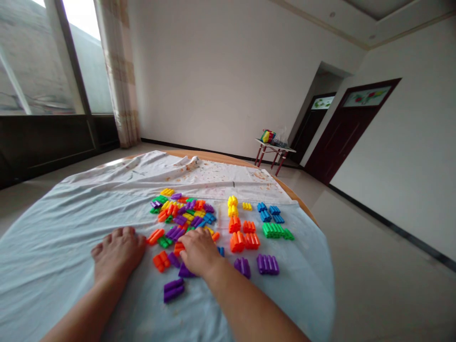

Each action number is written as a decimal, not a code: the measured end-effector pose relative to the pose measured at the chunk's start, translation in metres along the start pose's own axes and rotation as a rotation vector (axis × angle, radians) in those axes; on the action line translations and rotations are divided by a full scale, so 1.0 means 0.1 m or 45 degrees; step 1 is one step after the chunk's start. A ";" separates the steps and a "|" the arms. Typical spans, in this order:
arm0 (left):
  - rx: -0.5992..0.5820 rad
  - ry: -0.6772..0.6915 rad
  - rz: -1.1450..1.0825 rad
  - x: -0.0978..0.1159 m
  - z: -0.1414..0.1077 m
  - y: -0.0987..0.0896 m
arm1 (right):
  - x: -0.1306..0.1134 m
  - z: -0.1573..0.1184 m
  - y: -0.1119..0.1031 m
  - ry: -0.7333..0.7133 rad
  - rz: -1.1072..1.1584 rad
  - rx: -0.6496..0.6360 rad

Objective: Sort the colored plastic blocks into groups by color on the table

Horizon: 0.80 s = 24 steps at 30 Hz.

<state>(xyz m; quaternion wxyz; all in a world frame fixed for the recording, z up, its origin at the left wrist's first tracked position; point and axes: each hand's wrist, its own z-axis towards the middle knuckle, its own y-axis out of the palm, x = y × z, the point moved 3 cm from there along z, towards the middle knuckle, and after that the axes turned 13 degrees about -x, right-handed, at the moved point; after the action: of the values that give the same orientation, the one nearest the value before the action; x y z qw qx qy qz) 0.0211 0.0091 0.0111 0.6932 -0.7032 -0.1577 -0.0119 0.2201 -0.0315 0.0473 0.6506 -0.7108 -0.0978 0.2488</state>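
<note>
My left hand [119,249] lies flat on the blue cloth, its fingers apart, left of a mixed pile of plastic blocks [188,213]. Over the near part of that pile is my right hand [199,249], its fingers bent around an orange block [179,248]. Purple blocks [174,290] lie nearer to me. Right of the pile, blocks stand sorted by colour: yellow [232,206], orange [237,241], blue [265,216], green [273,231] and purple [268,264].
A light blue and white cloth [71,228] covers the round table. Beyond it stands a small table [276,146] with a colourful bag [268,136] on top. A curtained window is at the left, dark red doors [347,128] at the right.
</note>
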 end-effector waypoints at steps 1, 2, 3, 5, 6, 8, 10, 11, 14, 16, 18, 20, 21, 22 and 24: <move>-0.006 0.000 0.000 0.00 0.00 0.00 | 0.00 0.04 0.01 0.029 -0.028 -0.024; -0.012 0.001 0.001 0.00 0.00 0.00 | 0.00 0.08 0.02 0.049 -0.052 -0.048; -0.017 -0.003 0.001 0.00 0.01 0.00 | 0.00 0.10 0.02 0.058 -0.068 -0.074; -0.022 -0.006 0.007 -0.01 0.02 0.01 | 0.01 0.11 0.01 0.036 -0.091 -0.122; -0.022 -0.007 0.010 -0.01 0.03 0.01 | 0.01 0.11 0.01 0.007 -0.101 -0.141; -0.020 0.001 0.015 -0.02 0.04 0.02 | 0.01 0.09 0.01 -0.083 -0.113 -0.175; -0.022 0.006 0.018 -0.02 0.06 0.04 | 0.00 0.05 0.02 -0.181 -0.105 -0.190; -0.017 0.003 0.020 -0.02 0.07 0.04 | 0.00 0.04 0.03 -0.212 -0.093 -0.182; -0.006 -0.022 0.037 -0.03 0.07 0.05 | -0.01 0.00 0.03 -0.144 -0.068 -0.058; -0.004 -0.032 0.049 -0.03 0.06 0.04 | -0.02 -0.01 0.02 0.004 -0.072 0.031; -0.004 -0.031 0.060 -0.03 0.05 0.04 | -0.04 0.00 0.01 0.155 -0.080 0.021; 0.002 -0.029 0.068 -0.02 0.05 0.03 | -0.07 0.01 0.00 0.250 -0.090 -0.058; 0.005 -0.030 0.068 -0.02 0.04 0.03 | -0.09 0.02 0.00 0.260 -0.097 -0.099; 0.008 -0.030 0.062 -0.02 0.04 0.03 | -0.10 0.02 -0.01 0.243 -0.108 -0.135; 0.012 -0.024 0.042 -0.01 0.04 0.03 | -0.12 0.01 -0.01 0.146 -0.131 -0.184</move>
<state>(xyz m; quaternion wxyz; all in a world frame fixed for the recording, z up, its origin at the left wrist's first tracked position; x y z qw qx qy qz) 0.0199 0.0124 0.0080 0.6950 -0.7025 -0.1529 0.0069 0.2091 -0.0361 0.0516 0.6141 -0.7629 -0.1146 0.1663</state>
